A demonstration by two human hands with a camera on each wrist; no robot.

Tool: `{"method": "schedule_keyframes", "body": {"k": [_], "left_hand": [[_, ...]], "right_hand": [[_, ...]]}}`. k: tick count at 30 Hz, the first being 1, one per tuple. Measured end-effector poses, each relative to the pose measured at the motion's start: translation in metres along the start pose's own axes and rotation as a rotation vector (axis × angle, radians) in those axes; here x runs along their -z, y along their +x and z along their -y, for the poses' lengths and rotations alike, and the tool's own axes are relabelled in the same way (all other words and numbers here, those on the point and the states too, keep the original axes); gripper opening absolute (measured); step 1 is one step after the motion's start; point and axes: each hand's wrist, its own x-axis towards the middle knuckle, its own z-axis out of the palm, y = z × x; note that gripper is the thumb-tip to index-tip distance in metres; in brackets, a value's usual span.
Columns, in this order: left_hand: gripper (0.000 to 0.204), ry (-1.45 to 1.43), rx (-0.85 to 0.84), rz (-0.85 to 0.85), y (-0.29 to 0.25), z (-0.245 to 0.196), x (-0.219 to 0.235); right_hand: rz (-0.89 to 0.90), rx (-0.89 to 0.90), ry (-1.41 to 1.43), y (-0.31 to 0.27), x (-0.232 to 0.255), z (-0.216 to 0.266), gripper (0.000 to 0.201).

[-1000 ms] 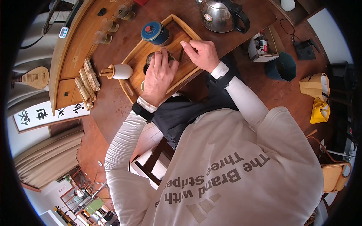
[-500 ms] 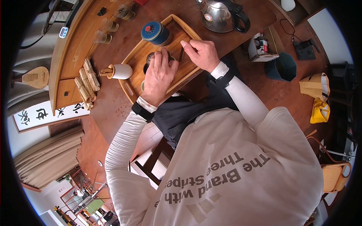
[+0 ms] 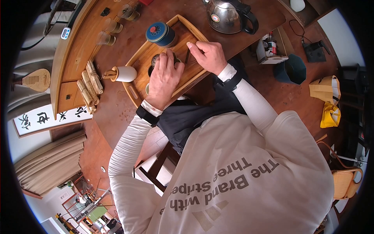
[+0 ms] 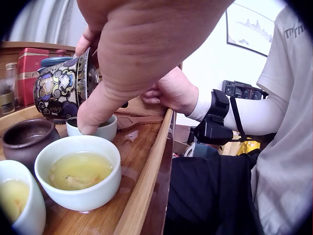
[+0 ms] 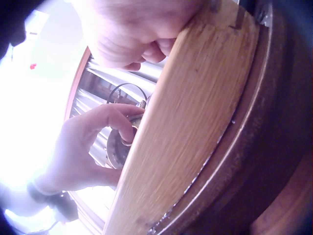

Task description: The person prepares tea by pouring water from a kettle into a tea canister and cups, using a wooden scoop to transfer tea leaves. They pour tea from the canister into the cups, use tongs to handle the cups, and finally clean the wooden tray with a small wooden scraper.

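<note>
A dark gaiwan (image 4: 57, 93) with a colourful scroll pattern lies tipped on its side over the tray. My left hand (image 3: 165, 78) grips it by the rim, thumb on the near side. Just below the rim stands a small white cup (image 4: 106, 130), partly hidden by the thumb. Closer in the left wrist view, another white cup (image 4: 88, 198) and a third white cup (image 4: 35, 208) hold yellowish tea. Beside them sits a dark brown cup (image 4: 29, 151). My right hand (image 3: 209, 57) rests at the tray's near edge, fingers loosely curled around nothing.
The wooden tray (image 3: 189, 28) has raised walls. A blue lidded canister (image 3: 165, 38) stands on its far part. Behind it is a steel kettle (image 3: 226, 17). A white tool holder (image 3: 126, 74) and bamboo rolls (image 3: 90, 85) lie left, with glasses (image 3: 113, 26) farther back.
</note>
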Motion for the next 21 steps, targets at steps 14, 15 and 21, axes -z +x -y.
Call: {"method": "schedule_keyframes", "body": {"k": [14,15,21], "left_hand": [[0.05,-0.468,0.476,-0.282,-0.028,0.039,0.023],[0.047,-0.502,0.562,-0.352,-0.032,0.047,0.023],[0.047,-0.874,1.044,-0.492,-0.04,0.067,0.011]], "right_hand": [[-0.004,0.031,0.037,0.001,0.002,0.003,0.041],[0.003,0.024,0.032,0.001,0.002,0.003,0.041],[0.01,0.03,0.037,0.001,0.001,0.005,0.04]]}}
